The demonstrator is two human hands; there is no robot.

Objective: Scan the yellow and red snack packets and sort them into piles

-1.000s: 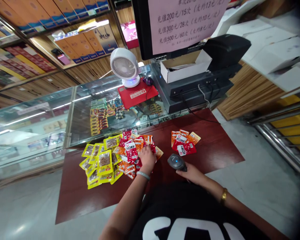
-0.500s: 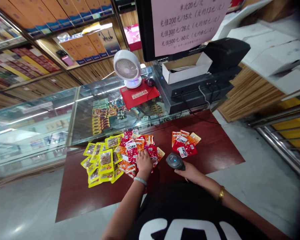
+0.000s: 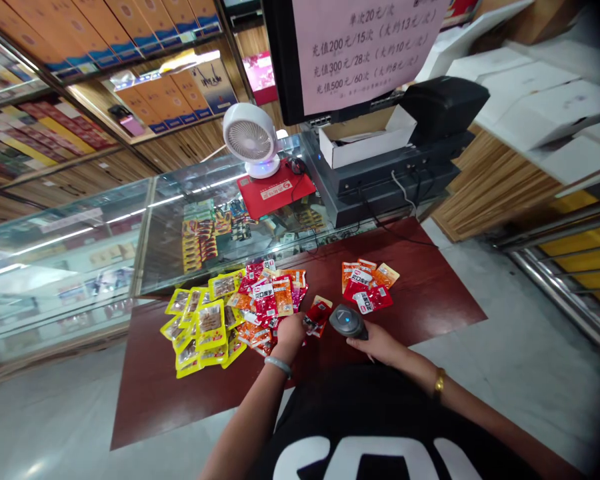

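My left hand (image 3: 291, 331) is closed on the edge of a red snack packet (image 3: 319, 313), which lies over or against an orange one. To its left is a heap of red and orange snack packets (image 3: 266, 300). Yellow snack packets (image 3: 211, 325) are spread beyond that heap, further left. In my right hand (image 3: 375, 343) I grip a dark barcode scanner (image 3: 349, 321) with a blue light on top; its head is close to the held packet. Several red and orange packets (image 3: 367, 287) form a small pile above the scanner.
The dark red tabletop (image 3: 155, 393) butts against a glass display counter (image 3: 175, 200). On the counter stand a white fan (image 3: 251, 139), a red mat (image 3: 275, 190), a monitor (image 3: 284, 67) and a white open box (image 3: 370, 143). A metal rail (image 3: 560, 287) runs at the right.
My left hand has closed and drawn a red packet from the heap's right side toward the scanner. The right hand with the scanner has hardly moved.
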